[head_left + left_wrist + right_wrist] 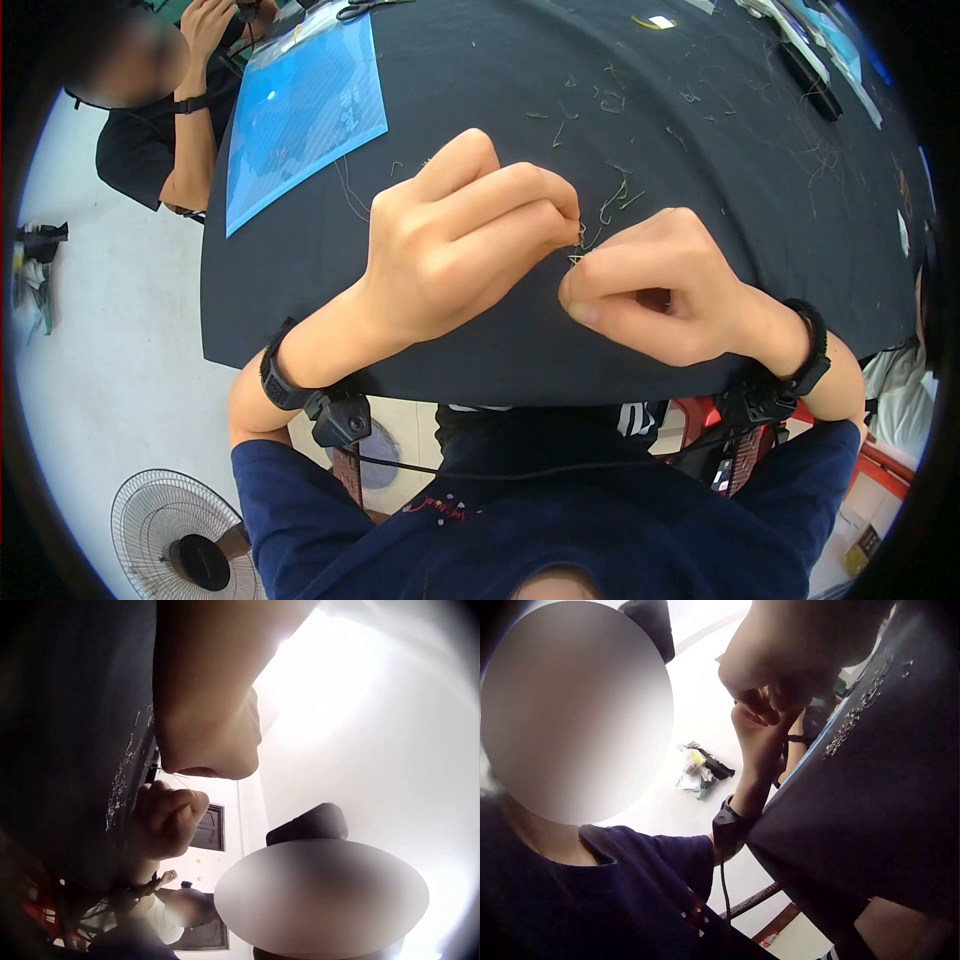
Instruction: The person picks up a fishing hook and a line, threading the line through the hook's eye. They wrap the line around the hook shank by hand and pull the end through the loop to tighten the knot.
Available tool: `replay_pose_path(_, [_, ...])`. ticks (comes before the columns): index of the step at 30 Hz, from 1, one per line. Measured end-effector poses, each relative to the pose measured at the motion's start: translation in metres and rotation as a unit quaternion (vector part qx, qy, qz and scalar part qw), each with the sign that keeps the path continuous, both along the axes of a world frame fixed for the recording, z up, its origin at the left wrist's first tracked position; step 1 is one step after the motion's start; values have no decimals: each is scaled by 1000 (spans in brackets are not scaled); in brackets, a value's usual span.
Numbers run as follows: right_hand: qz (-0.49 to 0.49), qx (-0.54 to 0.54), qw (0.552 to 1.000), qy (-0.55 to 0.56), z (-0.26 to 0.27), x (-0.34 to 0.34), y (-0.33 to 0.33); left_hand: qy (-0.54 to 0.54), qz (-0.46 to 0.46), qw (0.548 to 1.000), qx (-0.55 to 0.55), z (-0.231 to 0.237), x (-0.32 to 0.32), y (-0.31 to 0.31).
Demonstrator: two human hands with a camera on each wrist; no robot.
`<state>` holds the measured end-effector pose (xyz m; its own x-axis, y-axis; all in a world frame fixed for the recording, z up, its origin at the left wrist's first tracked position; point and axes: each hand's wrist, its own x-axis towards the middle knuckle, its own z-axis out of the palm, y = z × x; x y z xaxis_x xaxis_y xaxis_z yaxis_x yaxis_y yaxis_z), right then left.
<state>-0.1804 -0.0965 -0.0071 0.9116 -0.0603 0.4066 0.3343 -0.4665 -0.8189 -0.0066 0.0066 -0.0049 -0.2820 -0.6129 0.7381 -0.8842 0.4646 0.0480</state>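
Above the dark cloth-covered table (470, 350), the left hand (465, 235) has its fingers curled, their tips pinching a thin greenish strand (582, 232). Just right of it and slightly nearer the body, the right hand (660, 290) pinches a small piece of similar strand (574, 259) between thumb and index finger. The fingertips of the two hands are close together but apart. In the left wrist view a fine thread (178, 780) shows between the left hand (210, 742) and the right hand (171, 821). The right wrist view shows both hands close, their fingertips partly hidden.
Short green and pale scraps (612, 102) lie scattered beyond the hands. A blue plastic folder (310, 120) is at the table's left, with scissors (365, 8) above it. A black object (812, 85) lies at the back right. Another person (150, 150) sits at the far left.
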Motion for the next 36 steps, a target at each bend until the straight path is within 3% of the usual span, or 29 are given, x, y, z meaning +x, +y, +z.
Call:
replay_pose_path(7, [-33,40,999,-3,3,0,-2,-13,-26,999,30,1,-3,3])
replay_pose_path(14, [-156,89,983,-38,3,2,-7,-16,-83,995,42,4,-8,11])
replay_pose_path(15, [-162,48,986,19,9,-2,-10,-10,-88,995,46,6,-8,12])
replay_pose_path(18, [-181,88,979,-5,2,6,-8,22,-89,995,35,10,-9,15])
replay_pose_path(24, [-81,65,986,128,0,7,-4,101,-84,991,35,14,-9,22])
replay_pose_path(36, [-89,45,992,71,4,6,-1,148,-85,983,66,18,-1,20])
